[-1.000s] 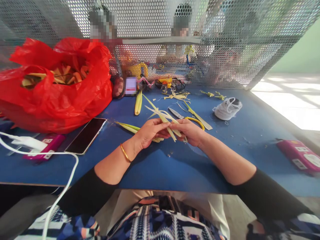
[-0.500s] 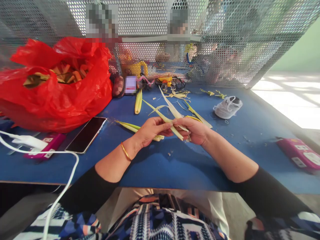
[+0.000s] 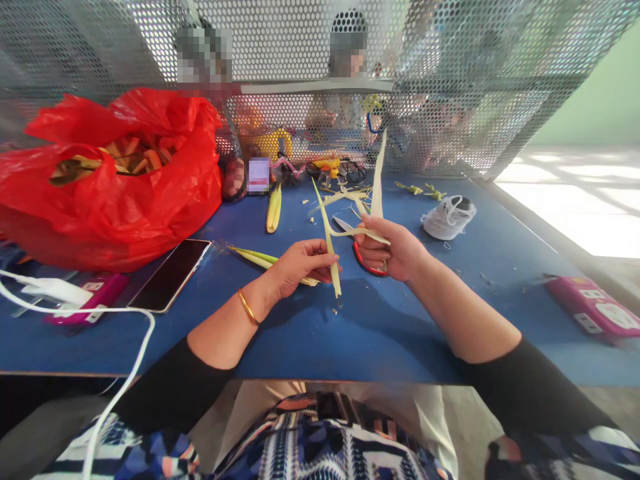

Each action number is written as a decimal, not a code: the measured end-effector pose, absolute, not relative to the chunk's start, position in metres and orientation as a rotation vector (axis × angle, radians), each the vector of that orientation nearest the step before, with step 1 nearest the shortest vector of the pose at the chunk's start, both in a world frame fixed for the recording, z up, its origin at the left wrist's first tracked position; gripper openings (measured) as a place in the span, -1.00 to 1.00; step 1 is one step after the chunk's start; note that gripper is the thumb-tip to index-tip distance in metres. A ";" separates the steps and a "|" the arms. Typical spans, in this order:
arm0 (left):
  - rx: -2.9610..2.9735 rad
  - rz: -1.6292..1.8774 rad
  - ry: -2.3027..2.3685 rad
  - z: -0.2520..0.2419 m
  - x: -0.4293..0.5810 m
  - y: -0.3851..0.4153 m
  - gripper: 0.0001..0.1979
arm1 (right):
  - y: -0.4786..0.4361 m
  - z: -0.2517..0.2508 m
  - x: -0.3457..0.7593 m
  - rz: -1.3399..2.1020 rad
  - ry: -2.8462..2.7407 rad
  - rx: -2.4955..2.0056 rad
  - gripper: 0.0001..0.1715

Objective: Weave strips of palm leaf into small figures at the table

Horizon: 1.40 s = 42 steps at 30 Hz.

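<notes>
A narrow pale green husk strip [image 3: 329, 237] is pinched upright between the fingers of my left hand [image 3: 305, 265]. My right hand [image 3: 390, 248] grips a wider, whitish husk piece [image 3: 379, 177] that points up and away, with a thin curled strip crossing its fingers. Red-handled scissors [image 3: 367, 263] show beside and below the right fingers; whether they are held or lie on the table, I cannot tell. Behind my left hand lies a green-yellow husk [image 3: 255, 257], and another short husk [image 3: 274, 208] lies farther back.
A red plastic bag [image 3: 165, 220] and a dark phone [image 3: 173, 277] are at left on the blue table [image 3: 300, 347]. White thread [image 3: 448, 219] and a magenta box [image 3: 593, 307] are at right. Behind stands a perforated metal screen [image 3: 290, 40], with people beyond.
My hands have moved apart, each with husk in its fingers. The right-hand piece now points more upright, the left strip has turned steeper, and the red scissor handles have come into view.
</notes>
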<state>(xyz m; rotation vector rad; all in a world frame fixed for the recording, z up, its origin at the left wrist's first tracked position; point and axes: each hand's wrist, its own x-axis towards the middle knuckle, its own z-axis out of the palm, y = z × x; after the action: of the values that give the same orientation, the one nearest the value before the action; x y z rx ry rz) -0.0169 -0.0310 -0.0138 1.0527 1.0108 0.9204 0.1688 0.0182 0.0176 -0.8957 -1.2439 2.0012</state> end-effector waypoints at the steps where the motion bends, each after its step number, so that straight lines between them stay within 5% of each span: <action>1: 1.059 0.915 1.007 -0.013 -0.017 -0.031 -0.67 | 0.019 0.016 0.168 1.882 -1.251 -0.963 -0.61; 5: 1.082 0.880 0.984 -0.011 -0.016 -0.033 -0.69 | 0.021 0.009 0.166 1.635 -1.292 -1.087 -0.57; 15: 1.049 0.780 0.791 -0.006 -0.016 -0.039 -0.76 | 0.011 0.003 0.158 1.927 -1.456 -0.820 -0.62; 23: 0.871 0.829 0.855 -0.016 -0.009 -0.035 -0.67 | 0.009 -0.002 0.149 1.623 -1.628 -1.055 -0.56; 33: 0.871 1.004 0.996 -0.014 -0.008 -0.033 -0.69 | 0.016 0.025 0.174 2.281 -1.157 -0.707 -0.46; 42: 0.774 1.022 1.063 -0.011 -0.013 -0.030 -0.76 | 0.001 0.075 0.210 1.582 -1.164 -0.667 -0.44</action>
<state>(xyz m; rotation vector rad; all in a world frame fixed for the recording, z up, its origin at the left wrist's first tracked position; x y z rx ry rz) -0.0126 -0.0302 -0.0112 0.7742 1.0629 1.0215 0.2105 0.0013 0.0753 -0.6668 -1.1644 1.5823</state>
